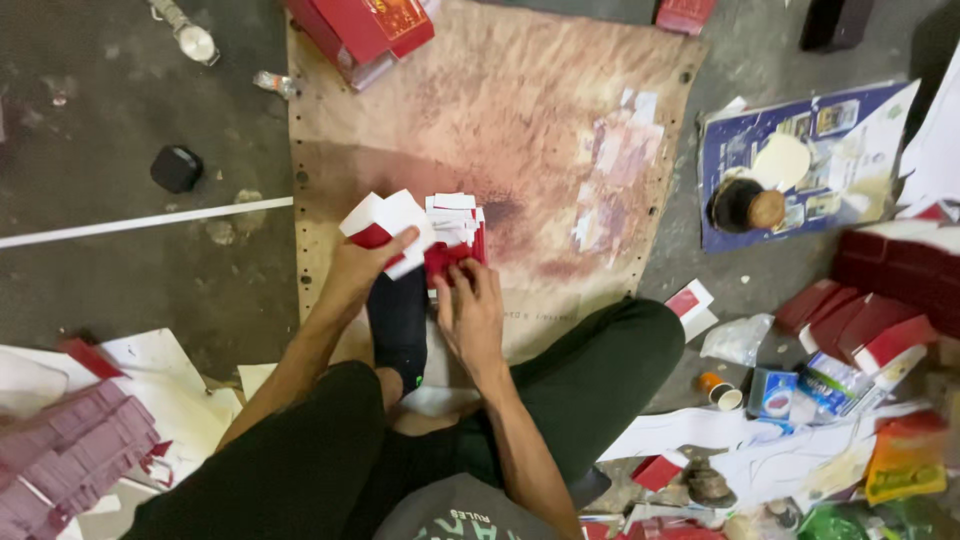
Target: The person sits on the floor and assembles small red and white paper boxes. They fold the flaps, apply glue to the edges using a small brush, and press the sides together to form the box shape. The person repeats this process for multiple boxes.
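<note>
Head view, person seated on the floor point(120, 250) with legs folded, a dark-socked foot point(398, 325) pointing far between the forearms.

Left hand point(362, 262): fingers closed on a small fan of red-and-white folded cards point(388, 222), held just above the near edge of a stained brown cardboard sheet point(520, 110).

Right hand point(468, 310): fingers curled down onto the near side of a stack of red-and-white cards point(455, 232), gripping or pressing it; cannot tell which. The stack sits on the cardboard sheet, just right of the fanned cards and touching them.

Surroundings: red box point(365, 25) at the far edge of the sheet; black cap point(176, 168) on the floor to the left; blue printed sheet point(800, 160) at far right; pile of red boxes point(880, 310) at right; pink moulded trays point(60, 450) near left.
</note>
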A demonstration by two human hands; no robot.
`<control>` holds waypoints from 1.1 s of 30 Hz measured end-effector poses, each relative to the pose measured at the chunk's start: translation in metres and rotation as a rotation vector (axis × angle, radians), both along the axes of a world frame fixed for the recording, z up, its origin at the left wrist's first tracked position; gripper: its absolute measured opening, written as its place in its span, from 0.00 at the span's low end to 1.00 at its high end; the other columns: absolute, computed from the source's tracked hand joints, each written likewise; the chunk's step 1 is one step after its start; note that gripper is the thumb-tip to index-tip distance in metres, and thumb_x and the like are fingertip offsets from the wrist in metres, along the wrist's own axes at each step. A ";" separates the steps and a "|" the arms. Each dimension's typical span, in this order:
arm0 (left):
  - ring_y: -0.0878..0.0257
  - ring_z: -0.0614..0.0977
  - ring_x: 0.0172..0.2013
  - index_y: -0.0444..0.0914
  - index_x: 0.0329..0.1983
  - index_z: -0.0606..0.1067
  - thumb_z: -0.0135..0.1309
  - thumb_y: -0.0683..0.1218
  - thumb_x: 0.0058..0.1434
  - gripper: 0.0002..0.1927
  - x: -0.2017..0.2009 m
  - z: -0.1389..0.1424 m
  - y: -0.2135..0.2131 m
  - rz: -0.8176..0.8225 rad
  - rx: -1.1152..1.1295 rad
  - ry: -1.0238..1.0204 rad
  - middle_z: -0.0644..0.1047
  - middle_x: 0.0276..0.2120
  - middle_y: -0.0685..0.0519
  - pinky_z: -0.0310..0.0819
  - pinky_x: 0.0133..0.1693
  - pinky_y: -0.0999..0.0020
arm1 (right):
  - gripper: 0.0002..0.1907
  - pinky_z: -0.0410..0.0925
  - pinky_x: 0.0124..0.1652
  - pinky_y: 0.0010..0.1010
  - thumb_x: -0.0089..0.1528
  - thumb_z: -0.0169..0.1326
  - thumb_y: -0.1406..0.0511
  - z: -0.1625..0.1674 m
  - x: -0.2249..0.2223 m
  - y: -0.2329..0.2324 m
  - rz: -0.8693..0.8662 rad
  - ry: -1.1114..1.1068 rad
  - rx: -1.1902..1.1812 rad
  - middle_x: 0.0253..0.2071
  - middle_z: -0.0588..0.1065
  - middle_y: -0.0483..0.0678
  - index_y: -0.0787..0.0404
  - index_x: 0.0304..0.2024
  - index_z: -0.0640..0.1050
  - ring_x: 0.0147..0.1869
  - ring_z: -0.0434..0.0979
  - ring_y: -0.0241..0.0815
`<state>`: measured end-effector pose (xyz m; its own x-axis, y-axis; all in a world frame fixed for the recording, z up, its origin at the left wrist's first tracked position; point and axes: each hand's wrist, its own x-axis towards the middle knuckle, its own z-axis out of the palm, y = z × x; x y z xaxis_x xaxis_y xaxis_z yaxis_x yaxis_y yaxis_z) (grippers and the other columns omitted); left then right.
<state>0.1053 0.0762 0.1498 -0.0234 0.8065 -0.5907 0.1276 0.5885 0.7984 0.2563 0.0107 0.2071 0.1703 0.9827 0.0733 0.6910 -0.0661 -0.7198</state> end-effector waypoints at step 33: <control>0.48 0.77 0.57 0.37 0.62 0.72 0.54 0.40 0.66 0.21 0.012 0.025 -0.010 -0.621 0.735 0.480 0.73 0.57 0.45 0.74 0.59 0.55 | 0.31 0.66 0.61 0.49 0.52 0.49 0.81 -0.030 0.003 0.003 0.142 0.006 0.010 0.61 0.69 0.66 0.75 0.61 0.70 0.62 0.70 0.68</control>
